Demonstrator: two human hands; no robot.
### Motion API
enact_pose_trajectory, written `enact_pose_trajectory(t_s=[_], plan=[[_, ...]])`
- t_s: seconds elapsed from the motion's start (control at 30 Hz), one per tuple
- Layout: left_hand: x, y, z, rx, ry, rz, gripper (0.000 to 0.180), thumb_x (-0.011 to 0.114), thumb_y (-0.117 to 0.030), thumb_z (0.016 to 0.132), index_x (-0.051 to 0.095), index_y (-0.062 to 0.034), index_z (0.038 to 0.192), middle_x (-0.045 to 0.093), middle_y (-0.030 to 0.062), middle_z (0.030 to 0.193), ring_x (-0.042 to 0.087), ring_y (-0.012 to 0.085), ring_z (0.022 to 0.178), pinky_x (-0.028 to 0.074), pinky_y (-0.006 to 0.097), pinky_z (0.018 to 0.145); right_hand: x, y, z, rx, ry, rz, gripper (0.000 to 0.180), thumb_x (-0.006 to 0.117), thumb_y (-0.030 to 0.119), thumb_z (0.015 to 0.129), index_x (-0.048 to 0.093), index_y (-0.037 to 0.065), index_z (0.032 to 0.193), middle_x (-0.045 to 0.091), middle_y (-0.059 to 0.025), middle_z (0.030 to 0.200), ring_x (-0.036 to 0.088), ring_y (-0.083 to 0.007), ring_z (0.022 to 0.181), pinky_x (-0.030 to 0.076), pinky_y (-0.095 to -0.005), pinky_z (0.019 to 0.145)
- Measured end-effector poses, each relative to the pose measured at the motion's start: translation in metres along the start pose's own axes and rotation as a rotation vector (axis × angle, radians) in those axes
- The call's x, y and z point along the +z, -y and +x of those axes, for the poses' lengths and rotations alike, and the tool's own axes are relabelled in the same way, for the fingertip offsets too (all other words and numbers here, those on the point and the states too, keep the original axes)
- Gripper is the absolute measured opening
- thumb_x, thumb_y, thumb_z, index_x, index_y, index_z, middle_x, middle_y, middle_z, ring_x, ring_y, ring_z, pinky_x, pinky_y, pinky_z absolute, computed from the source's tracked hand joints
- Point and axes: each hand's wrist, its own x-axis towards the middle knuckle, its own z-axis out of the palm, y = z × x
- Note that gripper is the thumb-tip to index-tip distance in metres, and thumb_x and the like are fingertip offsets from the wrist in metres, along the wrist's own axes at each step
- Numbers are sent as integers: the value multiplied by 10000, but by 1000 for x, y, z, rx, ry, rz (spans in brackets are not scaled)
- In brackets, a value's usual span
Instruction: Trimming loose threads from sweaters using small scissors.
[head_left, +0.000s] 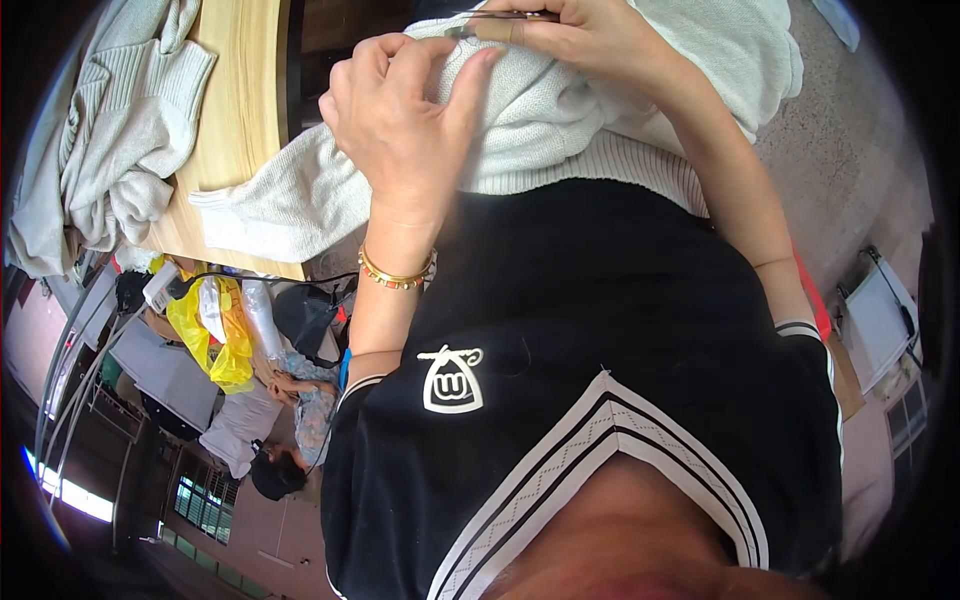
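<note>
A cream knit sweater lies bunched across my lap, with one sleeve stretched left over the table edge. My left hand is on its upper part, fingers curled and thumb bent over a fold of the knit. Close beside it, at the top edge of the view, my right hand is closed around a slim pair of metal thread snips, whose narrow blades point left over the fabric. A tan wrap covers one finger of the right hand. Part of the right hand is cut off by the view's edge.
More cream knitwear lies on the light wooden table at left. Beyond it are a yellow plastic bag, a dark cable and another person. Grey floor shows at right, with a white folding frame.
</note>
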Motion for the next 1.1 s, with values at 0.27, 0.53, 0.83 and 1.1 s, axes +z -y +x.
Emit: enact_pose_trajectory(t_s=[0.27, 0.53, 0.83, 1.1], plan=[[2, 4, 3, -38, 33, -153, 145, 769, -257, 826, 726, -119, 835, 601, 5, 840, 555, 185, 765, 405, 341, 721, -8, 17, -1, 75, 67, -56, 256, 658, 164, 933, 698, -18, 1108, 714, -108, 869, 646, -135, 768, 523, -284, 683], [1, 5, 5, -114, -9, -341, 104, 745, -140, 866, 707, -44, 853, 642, 49, 863, 636, 148, 635, 498, 263, 593, -5, -21, -21, -816, -230, -283, 339, 697, 172, 877, 644, -2, 1164, 613, -142, 949, 614, -270, 810, 504, -344, 715], [-2, 7, 1, -112, -25, -368, 92, 738, -95, 871, 683, -24, 891, 634, 64, 885, 636, 140, 665, 503, 258, 610, 5, 35, -29, -295, -118, -719, 252, 696, 141, 841, 671, 8, 1053, 567, -135, 888, 600, -312, 831, 507, -388, 711], [0, 6, -4, -91, -95, -298, 80, 753, -81, 847, 689, -45, 880, 624, 66, 886, 624, 142, 666, 503, 269, 609, 13, 38, -27, -291, -160, -751, 204, 695, 147, 842, 689, 6, 990, 569, -122, 890, 603, -295, 880, 507, -378, 736]])
